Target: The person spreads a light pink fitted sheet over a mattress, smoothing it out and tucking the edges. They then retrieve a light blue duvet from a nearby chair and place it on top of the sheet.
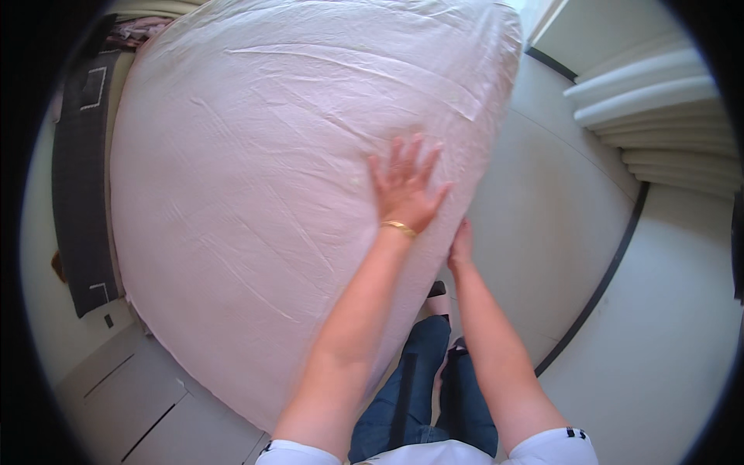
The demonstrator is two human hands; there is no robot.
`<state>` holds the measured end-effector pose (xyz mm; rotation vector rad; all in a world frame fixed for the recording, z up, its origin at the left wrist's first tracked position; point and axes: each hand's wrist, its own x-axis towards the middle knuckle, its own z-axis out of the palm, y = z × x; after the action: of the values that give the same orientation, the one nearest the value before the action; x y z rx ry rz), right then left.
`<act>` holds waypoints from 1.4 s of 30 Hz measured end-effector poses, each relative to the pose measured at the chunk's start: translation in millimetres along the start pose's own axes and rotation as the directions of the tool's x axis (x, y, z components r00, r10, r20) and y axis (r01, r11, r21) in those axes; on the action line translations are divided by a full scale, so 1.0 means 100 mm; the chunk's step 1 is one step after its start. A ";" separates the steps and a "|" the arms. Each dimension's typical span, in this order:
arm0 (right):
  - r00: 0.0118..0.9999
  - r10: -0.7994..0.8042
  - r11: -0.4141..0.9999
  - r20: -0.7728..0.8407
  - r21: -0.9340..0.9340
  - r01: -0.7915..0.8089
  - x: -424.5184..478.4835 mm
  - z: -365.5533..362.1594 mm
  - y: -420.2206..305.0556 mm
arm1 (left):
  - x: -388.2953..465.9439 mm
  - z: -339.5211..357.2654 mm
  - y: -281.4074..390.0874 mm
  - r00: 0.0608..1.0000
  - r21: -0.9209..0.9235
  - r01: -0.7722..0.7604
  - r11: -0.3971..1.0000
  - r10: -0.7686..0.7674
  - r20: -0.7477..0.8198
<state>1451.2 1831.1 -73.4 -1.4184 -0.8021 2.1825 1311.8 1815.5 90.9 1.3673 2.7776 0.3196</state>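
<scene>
A pale pink fitted sheet covers the mattress in front of me, with creases running across its top. My left hand lies palm down on the sheet near the right edge, fingers spread and slightly blurred; a gold bracelet circles that wrist. Lower and to the right, my right hand is against the side of the mattress. Most of its fingers are hidden there, so their grip cannot be made out.
A dark grey headboard with white line patterns stands at the left. Beige curtains hang at the upper right. Pale floor tiles run between the bed and the wall, which has a dark baseboard. My legs in jeans are beside the bed.
</scene>
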 end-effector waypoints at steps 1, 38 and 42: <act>0.997 0.031 0.999 0.075 0.022 -0.033 -0.14 0.29 -0.26 | 0.01 0.02 -0.10 0.998 0.020 0.060 0.998 -0.060 0.022; 0.992 -0.076 0.980 -0.096 -0.189 0.057 3.94 1.05 -3.37 | 2.62 0.91 0.65 0.990 0.005 0.098 0.995 -0.097 -0.107; 0.997 -0.049 0.971 -0.063 -0.237 0.033 3.76 1.23 -3.30 | 2.53 0.93 0.51 0.986 0.039 0.115 0.993 -0.109 -0.128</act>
<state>1200.6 2281.1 -71.0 -1.5642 -1.0858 2.0490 1207.7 2060.6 26.1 1.2341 2.9684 0.3514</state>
